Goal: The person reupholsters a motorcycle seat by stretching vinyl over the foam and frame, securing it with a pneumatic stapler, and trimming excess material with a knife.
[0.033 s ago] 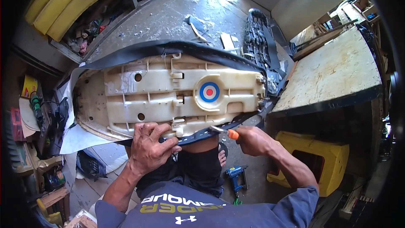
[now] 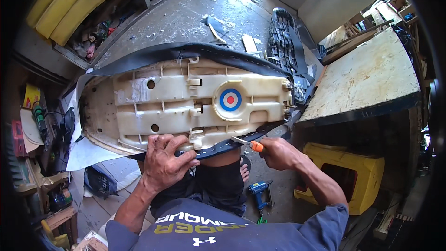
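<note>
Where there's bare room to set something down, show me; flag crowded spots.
Most room: pale board at right, beside stacked planks. A narrow floor strip lies between the blue tool and yellow shell. Crowded: the left clutter, and the near edge of the seat base, where the left hand grips and the right hand holds an orange-handled blade.
</note>
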The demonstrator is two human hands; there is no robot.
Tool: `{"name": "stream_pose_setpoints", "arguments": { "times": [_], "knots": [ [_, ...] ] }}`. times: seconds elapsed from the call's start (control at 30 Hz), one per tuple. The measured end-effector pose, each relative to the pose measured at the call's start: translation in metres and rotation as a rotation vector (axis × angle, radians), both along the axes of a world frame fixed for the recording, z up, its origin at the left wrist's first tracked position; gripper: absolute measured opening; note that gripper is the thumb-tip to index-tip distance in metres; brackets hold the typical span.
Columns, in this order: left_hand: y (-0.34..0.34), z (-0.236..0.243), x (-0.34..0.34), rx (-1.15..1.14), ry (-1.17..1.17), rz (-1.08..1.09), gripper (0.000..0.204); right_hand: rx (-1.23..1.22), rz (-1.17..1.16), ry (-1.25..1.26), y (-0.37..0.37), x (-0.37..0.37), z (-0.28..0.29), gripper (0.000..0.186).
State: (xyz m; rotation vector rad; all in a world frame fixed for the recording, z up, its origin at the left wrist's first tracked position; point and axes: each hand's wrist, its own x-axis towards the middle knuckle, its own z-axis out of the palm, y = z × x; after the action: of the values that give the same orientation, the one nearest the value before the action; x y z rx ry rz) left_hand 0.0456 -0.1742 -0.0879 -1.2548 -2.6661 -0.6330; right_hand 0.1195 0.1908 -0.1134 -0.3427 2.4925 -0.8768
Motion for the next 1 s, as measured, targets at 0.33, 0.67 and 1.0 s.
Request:
{"name": "stream_pose_setpoints", "arguments": {
  "times": [0.33, 0.67, 1.0],
  "knots": [
    [-0.006, -0.002, -0.001, 0.017, -0.031, -0.018, 0.025, 0.428, 0.228, 0.286, -0.008, -0.014, 0.035, 0.023],
    [-0.011, -0.002, -0.003, 0.05, -0.068, 0.017, 0.046, 0.067, 0.085, -0.167, -0.009, -0.01, 0.023, 0.021],
    [-0.005, -0.007, 0.002, 0.01, -0.03, 0.05, 0.046, -0.639, -0.628, -0.231, -0.002, 0.052, -0.018, 0.031]
  ]
}}
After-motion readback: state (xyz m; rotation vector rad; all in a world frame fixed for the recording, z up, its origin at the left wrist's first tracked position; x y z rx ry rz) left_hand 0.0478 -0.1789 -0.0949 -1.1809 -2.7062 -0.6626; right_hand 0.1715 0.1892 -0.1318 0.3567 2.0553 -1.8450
